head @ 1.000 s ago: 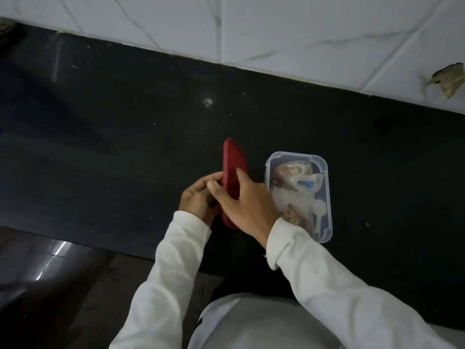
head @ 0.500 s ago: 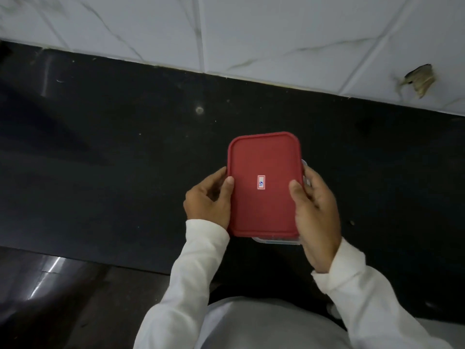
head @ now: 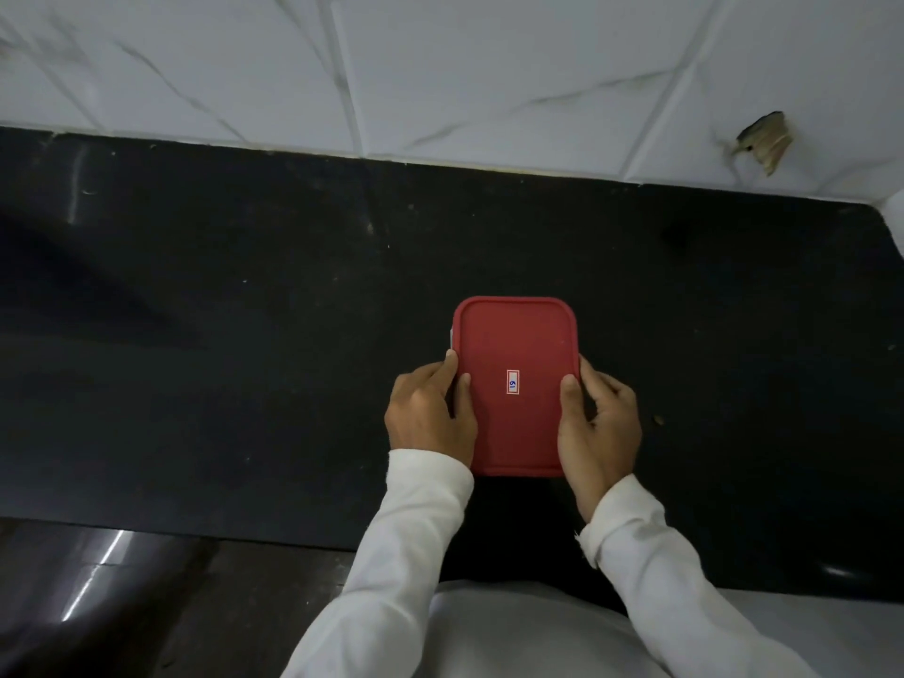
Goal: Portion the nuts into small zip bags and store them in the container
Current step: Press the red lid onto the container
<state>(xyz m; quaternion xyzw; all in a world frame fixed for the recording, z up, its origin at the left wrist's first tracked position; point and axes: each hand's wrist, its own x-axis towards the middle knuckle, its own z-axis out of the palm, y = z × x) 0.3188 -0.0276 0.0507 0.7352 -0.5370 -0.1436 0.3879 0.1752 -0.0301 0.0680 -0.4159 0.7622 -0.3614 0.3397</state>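
Observation:
A red rectangular lid (head: 516,345) with a small white sticker lies flat over the clear container, which it hides almost wholly; only a sliver of clear rim shows at the lid's left edge. The bags of nuts inside are out of sight. My left hand (head: 428,415) grips the lid's left edge, thumb on top. My right hand (head: 599,423) grips the right edge the same way, thumb pressed on the lid's top.
The container stands on a black stone counter (head: 244,335) near its front edge. A white marble-tiled wall (head: 440,66) runs along the back, with a chipped hole (head: 763,141) at the right. A small crumb (head: 658,419) lies right of my right hand.
The lid stood on edge beside the open container a second ago. It has since been laid flat over the container, covering the bags, and both hands now hold its two sides.

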